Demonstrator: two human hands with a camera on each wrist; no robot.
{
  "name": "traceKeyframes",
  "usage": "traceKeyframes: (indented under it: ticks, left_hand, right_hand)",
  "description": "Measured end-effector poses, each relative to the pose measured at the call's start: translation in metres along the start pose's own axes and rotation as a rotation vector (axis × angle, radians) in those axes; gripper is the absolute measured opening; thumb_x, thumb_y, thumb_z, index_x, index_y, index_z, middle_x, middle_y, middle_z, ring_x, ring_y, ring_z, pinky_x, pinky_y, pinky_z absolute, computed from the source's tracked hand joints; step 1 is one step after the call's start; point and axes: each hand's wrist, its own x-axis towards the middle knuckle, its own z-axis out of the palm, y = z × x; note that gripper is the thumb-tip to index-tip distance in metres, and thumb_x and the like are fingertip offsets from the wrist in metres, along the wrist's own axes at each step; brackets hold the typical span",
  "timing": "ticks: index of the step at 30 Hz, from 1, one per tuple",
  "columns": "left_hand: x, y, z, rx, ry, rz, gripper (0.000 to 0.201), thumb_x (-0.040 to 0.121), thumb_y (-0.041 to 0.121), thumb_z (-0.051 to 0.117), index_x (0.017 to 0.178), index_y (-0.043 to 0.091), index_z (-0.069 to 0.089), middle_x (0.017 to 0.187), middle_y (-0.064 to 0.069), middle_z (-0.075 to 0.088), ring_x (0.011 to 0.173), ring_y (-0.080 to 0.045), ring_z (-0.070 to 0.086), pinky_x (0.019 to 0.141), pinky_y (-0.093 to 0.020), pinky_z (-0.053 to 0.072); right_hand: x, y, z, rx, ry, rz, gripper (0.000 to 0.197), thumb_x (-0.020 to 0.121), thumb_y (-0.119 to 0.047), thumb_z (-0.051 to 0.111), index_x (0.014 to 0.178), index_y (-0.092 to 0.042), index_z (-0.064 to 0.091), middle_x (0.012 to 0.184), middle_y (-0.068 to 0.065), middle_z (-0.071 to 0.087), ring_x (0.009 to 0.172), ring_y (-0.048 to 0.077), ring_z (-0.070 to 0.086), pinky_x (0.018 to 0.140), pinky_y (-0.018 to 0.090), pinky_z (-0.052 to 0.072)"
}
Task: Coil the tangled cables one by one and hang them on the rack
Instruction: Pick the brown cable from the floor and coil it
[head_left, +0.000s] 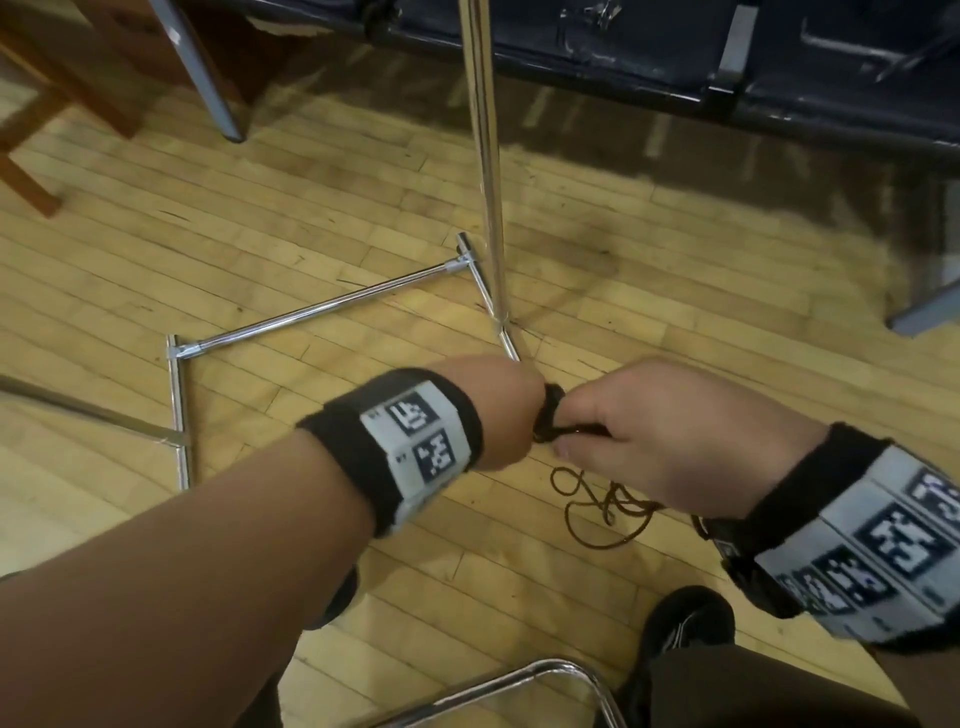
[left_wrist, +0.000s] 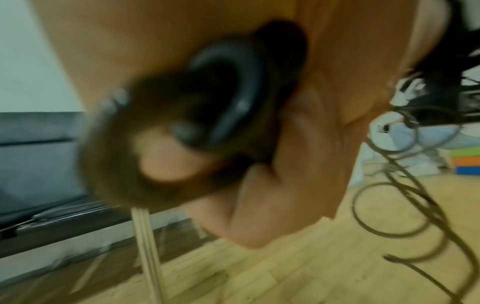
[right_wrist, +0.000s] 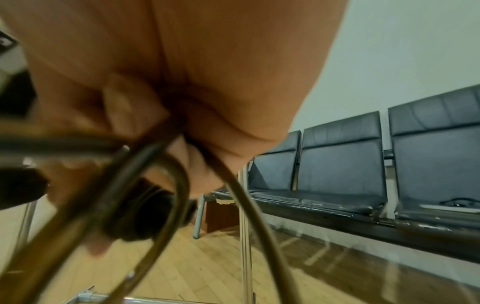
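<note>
A thin dark cable runs between my two hands in the head view. My left hand (head_left: 511, 410) grips a small black coil (head_left: 549, 415) of it, fingers curled round the loops (left_wrist: 233, 98). My right hand (head_left: 587, 423) pinches the cable right beside the coil, and blurred strands (right_wrist: 168, 185) cross in front of its fingers. The loose rest of the cable (head_left: 608, 512) hangs down and lies tangled on the wooden floor below the right hand. The chrome rack pole (head_left: 485, 156) rises just beyond both hands, with its base bar (head_left: 322, 309) to the left.
A row of dark padded seats (right_wrist: 337, 164) stands against the wall behind the rack. A wooden furniture leg (head_left: 31, 176) is at far left, a chrome chair frame (head_left: 519, 680) sits close below me, and my black shoe (head_left: 685, 618) is beside it.
</note>
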Motion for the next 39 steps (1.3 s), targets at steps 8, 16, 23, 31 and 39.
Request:
traceKeyframes:
  ticks: [8,16,23,31,39]
  left_hand:
    - [-0.014,0.009,-0.007,-0.264,0.053,0.322,0.009,0.104,0.034,0.06,0.095,0.032,0.062,0.081,0.011,0.062,0.07,-0.003,0.058,0.059,-0.018,0.04]
    - [-0.013,-0.007,-0.029,-0.712,0.356,0.105,0.012,0.091,0.033,0.077,0.089,0.031,0.065,0.064,0.006,0.066,0.047,0.001,0.06,0.042,-0.012,0.043]
    - [-0.004,-0.013,-0.028,-0.35,0.278,-0.133,0.012,0.102,0.025,0.059,0.096,0.016,0.064,0.082,0.0,0.061,0.063,-0.01,0.055,0.05,-0.021,0.038]
    - [-0.003,-0.003,-0.014,0.002,0.044,0.061,0.021,0.106,0.023,0.054,0.122,0.015,0.066,0.107,-0.003,0.067,0.094,-0.02,0.065,0.081,-0.029,0.047]
    - [0.001,0.005,0.001,0.227,-0.133,0.198,0.018,0.11,0.017,0.045,0.12,0.013,0.06,0.1,-0.006,0.055,0.1,-0.022,0.052,0.082,-0.014,0.037]
  right_hand:
    - [-0.005,0.034,-0.015,0.686,0.28,0.077,0.044,0.069,-0.065,0.064,0.076,-0.022,0.071,0.07,0.001,0.07,0.06,0.016,0.062,0.066,0.023,0.049]
    - [0.01,0.038,-0.001,1.025,0.185,0.245,0.045,0.107,-0.041,0.042,0.086,-0.006,0.063,0.064,0.011,0.04,0.06,0.03,0.04,0.071,0.038,0.06]
    - [0.005,0.014,0.009,0.186,0.007,0.131,0.037,0.094,-0.063,0.045,0.084,-0.033,0.063,0.088,-0.027,0.061,0.074,-0.003,0.06,0.044,0.021,0.047]
    - [0.003,0.017,0.002,0.175,0.106,0.087,0.023,0.083,-0.059,0.065,0.075,-0.037,0.068,0.082,-0.03,0.064,0.074,-0.004,0.061,0.05,0.018,0.045]
    - [0.003,-0.001,0.005,0.008,0.083,0.007,0.02,0.086,-0.055,0.067,0.081,-0.039,0.056,0.073,-0.019,0.061,0.067,0.0,0.059,0.06,0.029,0.057]
